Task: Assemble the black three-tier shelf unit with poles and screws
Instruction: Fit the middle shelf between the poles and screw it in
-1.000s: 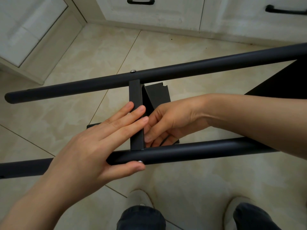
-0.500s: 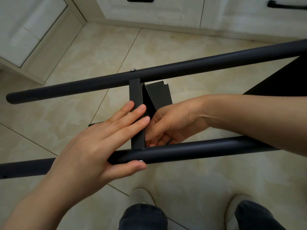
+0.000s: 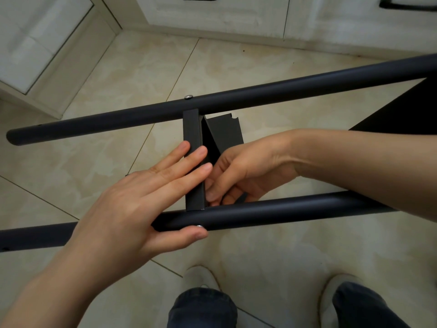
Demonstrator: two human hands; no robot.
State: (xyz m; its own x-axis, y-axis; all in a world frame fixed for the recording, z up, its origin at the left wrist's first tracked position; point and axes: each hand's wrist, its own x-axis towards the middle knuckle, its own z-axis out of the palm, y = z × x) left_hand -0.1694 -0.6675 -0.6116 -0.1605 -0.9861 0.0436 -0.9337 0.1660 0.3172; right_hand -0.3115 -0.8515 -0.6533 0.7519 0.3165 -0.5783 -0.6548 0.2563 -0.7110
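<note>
Bracing the joint for fastening
The left hand (image 3: 132, 209) lies flat-fingered on the shelf edge (image 3: 192, 129), thumb beneath the near pole (image 3: 283, 211) by the screw (image 3: 199, 226); the right hand (image 3: 241, 171) curls behind the edge, its hold hidden. Keeping edge square to pole should let the thread catch straight.

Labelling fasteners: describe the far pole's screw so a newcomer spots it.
Take the far pole, nearer the cabinets. Its silver screw sits on top, where the shelf edge meets it. The near screw is by the left hand; this one stands alone.
</note>
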